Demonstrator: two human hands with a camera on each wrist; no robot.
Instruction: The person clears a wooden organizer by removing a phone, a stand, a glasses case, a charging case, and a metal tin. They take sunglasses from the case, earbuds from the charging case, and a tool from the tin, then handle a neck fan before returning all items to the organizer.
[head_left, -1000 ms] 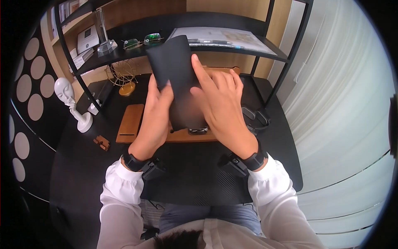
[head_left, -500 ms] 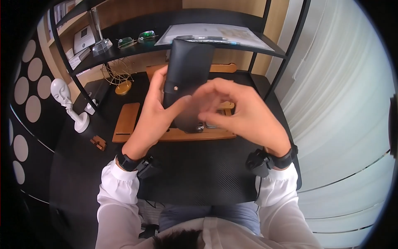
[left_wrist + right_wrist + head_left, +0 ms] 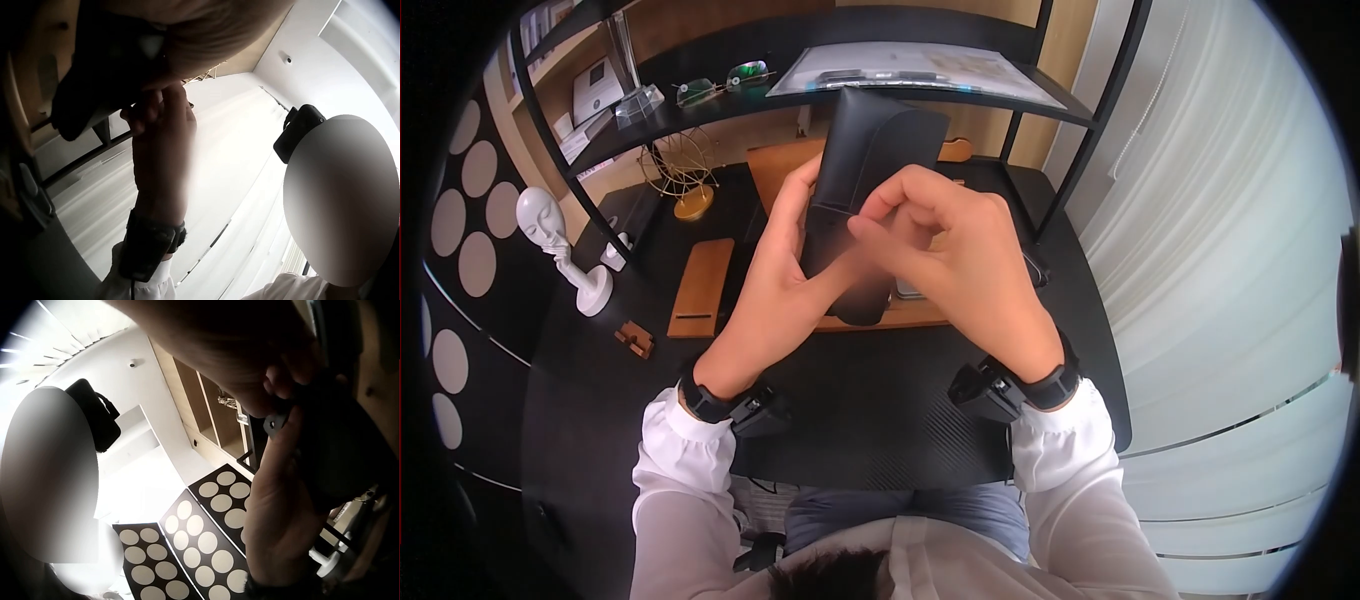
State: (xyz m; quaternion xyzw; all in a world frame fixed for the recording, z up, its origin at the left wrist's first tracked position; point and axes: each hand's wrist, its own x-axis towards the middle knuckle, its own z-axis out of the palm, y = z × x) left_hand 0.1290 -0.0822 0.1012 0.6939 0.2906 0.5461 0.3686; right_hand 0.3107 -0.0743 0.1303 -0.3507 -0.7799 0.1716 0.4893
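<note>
A long black leather case point(image 3: 872, 150) with a rounded flap is held up over the desk, tilted to the right. My left hand point(image 3: 772, 290) grips its lower left side, with the fingers behind it and the thumb across the front. The right hand point(image 3: 972, 262) has its thumb and fingertips together at the middle of the case, pinching the narrow strap point(image 3: 837, 209) that crosses it. In the right wrist view a strap end point(image 3: 273, 425) with a small metal snap juts out between the two hands. The lower part of the case is blurred and partly behind the hands.
On the black desk point(image 3: 850, 400) are a brown wooden organizer point(image 3: 700, 285), a small wooden stand point(image 3: 635, 339), a white figurine point(image 3: 565, 255) and a gold wire ornament point(image 3: 690, 195). Glasses point(image 3: 725, 84) and a plastic folder point(image 3: 920, 72) lie on the shelf point(image 3: 750, 108) behind.
The case was turned so its snap side showed, then tilted to the right. My right hand left its right edge and came in to the strap; the left hand kept its grip.
</note>
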